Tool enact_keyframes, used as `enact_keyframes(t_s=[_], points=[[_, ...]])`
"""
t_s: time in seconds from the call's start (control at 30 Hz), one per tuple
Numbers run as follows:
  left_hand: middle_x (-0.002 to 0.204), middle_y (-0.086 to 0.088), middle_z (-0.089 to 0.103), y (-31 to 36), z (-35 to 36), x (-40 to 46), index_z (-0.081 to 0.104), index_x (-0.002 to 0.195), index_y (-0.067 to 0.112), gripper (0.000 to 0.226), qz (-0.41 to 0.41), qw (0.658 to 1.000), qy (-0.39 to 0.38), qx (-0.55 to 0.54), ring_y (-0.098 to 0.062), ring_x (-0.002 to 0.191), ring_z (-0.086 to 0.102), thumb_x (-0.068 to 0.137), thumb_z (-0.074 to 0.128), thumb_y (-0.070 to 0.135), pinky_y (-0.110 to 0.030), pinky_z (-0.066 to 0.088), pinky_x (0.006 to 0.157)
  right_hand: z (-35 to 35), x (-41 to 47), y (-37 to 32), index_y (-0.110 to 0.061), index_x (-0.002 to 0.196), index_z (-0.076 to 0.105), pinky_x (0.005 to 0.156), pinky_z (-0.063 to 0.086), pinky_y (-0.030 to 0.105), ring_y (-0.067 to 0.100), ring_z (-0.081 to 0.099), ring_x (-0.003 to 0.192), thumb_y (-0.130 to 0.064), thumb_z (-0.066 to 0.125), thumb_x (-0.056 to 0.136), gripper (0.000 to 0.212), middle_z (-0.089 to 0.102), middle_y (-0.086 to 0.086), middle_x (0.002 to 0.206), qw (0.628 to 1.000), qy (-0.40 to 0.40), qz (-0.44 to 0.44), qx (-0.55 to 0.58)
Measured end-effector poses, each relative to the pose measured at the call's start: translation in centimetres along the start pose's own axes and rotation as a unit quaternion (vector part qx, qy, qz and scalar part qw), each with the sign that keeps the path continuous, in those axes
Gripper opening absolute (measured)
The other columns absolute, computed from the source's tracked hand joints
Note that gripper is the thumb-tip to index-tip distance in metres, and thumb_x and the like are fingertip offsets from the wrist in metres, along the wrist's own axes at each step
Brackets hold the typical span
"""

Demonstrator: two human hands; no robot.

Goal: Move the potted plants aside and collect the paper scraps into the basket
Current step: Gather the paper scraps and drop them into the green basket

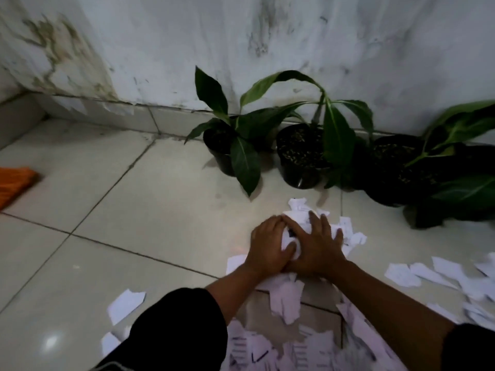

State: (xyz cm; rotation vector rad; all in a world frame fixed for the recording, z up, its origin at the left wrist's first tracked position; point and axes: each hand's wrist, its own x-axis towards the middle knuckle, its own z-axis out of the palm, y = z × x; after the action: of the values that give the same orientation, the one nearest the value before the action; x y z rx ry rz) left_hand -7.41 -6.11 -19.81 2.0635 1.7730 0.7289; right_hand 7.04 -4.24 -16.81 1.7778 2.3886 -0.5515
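Torn white paper scraps with dark printed lines, strewn over the glossy pale tiled floor, thickest in front of the pots and trailing toward the lower and right edges. Three black plastic pots lined up against the stained white wall: left pot, middle pot and right pot, each filled with dark soil and holding a plant with long broad green leaves, some drooping to the floor. Middle pot near the left one, right pot partly hidden by its own foliage. Left hand and right hand side by side, thumbs touching, palms down on a small heap of scraps just short of the pots. Left grip curled round a crumpled wad of that paper; right grip spread flat, fingers straight, pressing the heap down. Both forearms reaching forward out of black sleeves. Scraps ragged-edged and irregular, some flat, some creased. Orange cloth on the floor at the far left edge, well apart from everything else.
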Motion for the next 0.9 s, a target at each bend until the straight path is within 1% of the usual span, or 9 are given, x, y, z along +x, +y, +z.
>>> enact_keyframes(t_s=[0.1,0.17,0.23,0.33,0.43,0.53,0.67,0.8,0.9], points=[[0.096,-0.012,0.063,0.3,0.3,-1.0,0.060,0.101,0.011,0.041,0.101,0.993,0.047,0.028,-0.018,0.091,0.041,0.074,0.051,0.041,-0.031,0.037,0.081,0.0,-2.2,0.6,-0.044,0.148,0.013,0.115,0.010,0.054,0.028,0.002,0.148,-0.084,0.024,0.051,0.105,0.004,0.003,0.160,0.999,0.025,-0.023,0.023],[0.086,-0.011,0.059,0.7,-0.8,-0.7,0.061,0.091,0.008,0.037,0.147,0.989,0.003,0.010,-0.015,0.084,0.037,0.073,0.053,0.039,-0.031,0.034,0.075,0.4,-3.6,1.0,-0.034,0.144,0.035,0.113,0.022,0.051,0.030,0.022,0.144,-0.084,0.025,0.048,0.110,0.025,0.009,0.156,0.996,0.062,-0.043,0.044],[0.088,-0.010,0.057,1.3,-1.6,-0.7,0.060,0.090,0.008,0.043,0.172,0.983,-0.064,-0.009,-0.015,0.085,0.040,0.074,0.052,0.047,-0.033,0.037,0.076,0.1,-5.1,1.8,-0.033,0.139,0.043,0.113,0.025,0.047,0.029,0.028,0.141,-0.086,0.027,0.048,0.107,0.030,0.010,0.153,0.996,0.053,-0.061,0.037],[0.120,-0.008,0.053,3.2,-1.4,-0.3,0.053,0.119,0.014,0.073,0.206,0.968,-0.138,0.038,-0.020,0.108,0.046,0.073,0.046,0.071,-0.036,0.040,0.093,-1.7,-8.1,4.5,-0.042,0.145,0.024,0.117,0.006,0.052,0.027,0.001,0.147,-0.093,0.025,0.042,0.115,0.002,0.003,0.161,1.000,0.004,-0.025,-0.018],[0.159,-0.008,0.004,4.7,-1.0,-0.5,0.013,0.149,0.033,0.115,0.151,0.956,-0.236,0.086,-0.026,0.146,0.005,0.053,0.028,0.095,-0.044,0.013,0.116,-2.5,-11.1,7.6,-0.058,0.142,0.000,0.112,0.002,0.062,0.031,-0.014,0.146,-0.098,0.039,0.038,0.118,-0.016,0.000,0.159,0.997,-0.004,0.079,0.019],[0.155,-0.011,-0.027,5.6,-0.6,-1.7,-0.014,0.139,0.056,0.126,0.121,0.914,-0.357,0.153,-0.032,0.143,-0.025,0.029,0.027,0.101,-0.053,-0.007,0.115,-1.8,-14.2,10.0,-0.071,0.127,-0.020,0.107,-0.002,0.072,0.040,-0.028,0.140,-0.089,0.062,0.035,0.125,-0.031,0.005,0.155,0.984,-0.079,0.127,0.101],[0.150,-0.014,-0.032,6.8,-0.5,-5.0,-0.045,0.110,0.066,0.122,0.183,0.867,-0.401,0.232,-0.033,0.140,-0.027,0.020,0.030,0.101,-0.058,-0.006,0.114,-1.4,-16.3,10.2,-0.068,0.123,-0.031,0.101,-0.006,0.078,0.043,-0.038,0.133,-0.070,0.080,0.046,0.135,-0.045,0.009,0.146,0.987,-0.153,0.037,0.038],[0.155,-0.020,0.010,8.0,-0.1,-5.5,-0.015,0.133,0.058,0.113,0.206,0.894,-0.336,0.211,-0.038,0.140,0.011,0.038,0.035,0.098,-0.048,0.019,0.114,0.1,-16.4,8.7,-0.061,0.133,-0.026,0.096,-0.002,0.083,0.047,-0.034,0.133,-0.062,0.084,0.047,0.140,-0.040,0.012,0.149,0.992,-0.129,0.010,0.010],[0.114,-0.018,0.050,8.9,0.3,-5.5,0.037,0.134,0.040,0.069,0.218,0.930,-0.261,0.138,-0.027,0.102,0.042,0.075,0.042,0.073,-0.026,0.032,0.090,1.0,-16.3,8.2,-0.045,0.148,-0.002,0.105,0.016,0.070,0.047,-0.001,0.142,-0.060,0.081,0.055,0.125,-0.002,0.012,0.159,0.997,-0.072,0.000,-0.009]])
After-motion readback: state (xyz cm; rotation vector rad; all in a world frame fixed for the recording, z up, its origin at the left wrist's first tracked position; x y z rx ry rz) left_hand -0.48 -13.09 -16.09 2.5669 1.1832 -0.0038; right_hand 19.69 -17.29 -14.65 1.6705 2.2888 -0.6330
